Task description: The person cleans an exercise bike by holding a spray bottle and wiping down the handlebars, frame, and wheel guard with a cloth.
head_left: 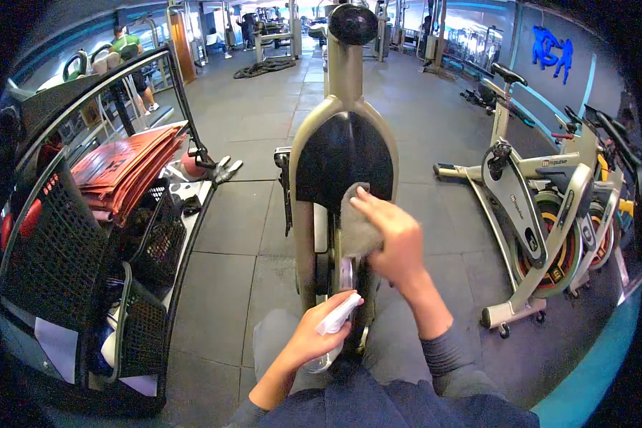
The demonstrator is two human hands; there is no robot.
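In front of me stands an exercise machine (346,153) with a beige frame, a dark panel and a rounded black top. My right hand (394,232) presses a grey cloth (358,230) against it, just below the dark panel on the right side. Lower down, my left hand (314,339) grips a spray bottle (339,315) by its white trigger head. The bottle's clear body shows under the fingers, near my knees, with part of it hidden by the hand.
At left, a black rack (185,264) holds orange-red mats (125,167) and dark mesh baskets (141,332); gloves (226,170) lie beside it. Spin bikes (521,207) stand at right. A person in a green top (127,44) is at far left. A rope (264,68) lies on the floor behind.
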